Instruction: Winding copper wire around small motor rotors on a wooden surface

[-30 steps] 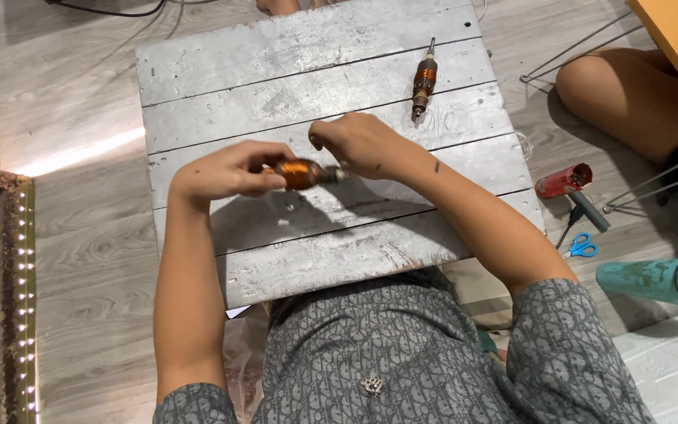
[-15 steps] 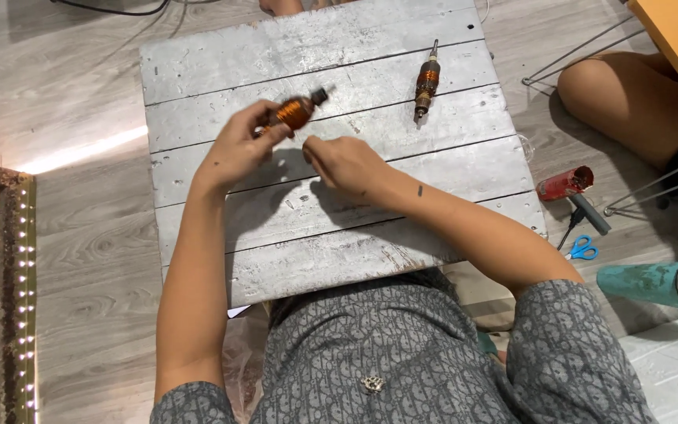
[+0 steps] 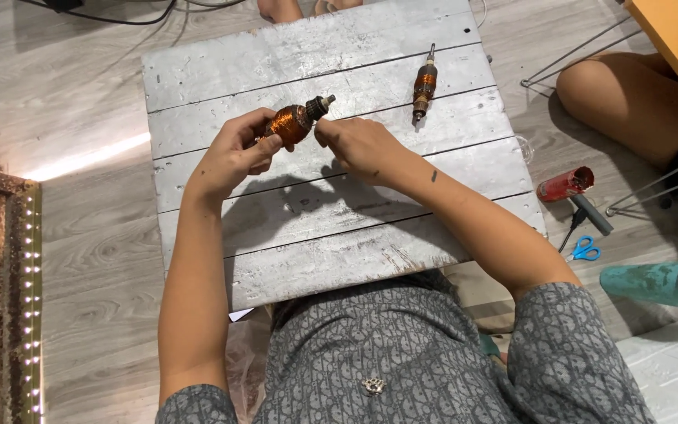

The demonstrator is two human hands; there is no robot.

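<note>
My left hand (image 3: 233,153) grips a copper-wound motor armature (image 3: 293,122) above the grey plank board (image 3: 339,228), its dark shaft end pointing up and right. My right hand (image 3: 355,141) sits just right of it, fingertips pinched together near the armature's shaft end; whether they touch it I cannot tell. A second copper-wound armature (image 3: 424,82) lies upright on the board's far right part, apart from both hands.
Right of the board on the wooden floor lie a red cylinder (image 3: 565,184), a dark tool handle (image 3: 592,213), blue-handled scissors (image 3: 585,250) and a teal tube (image 3: 657,283). Another person's knee (image 3: 606,94) is at the right. A lit frame (image 3: 9,298) stands left.
My left hand first lifted the armature up toward the far side of the board, then eased it rightward. My right hand let go, then came back up beside it.
</note>
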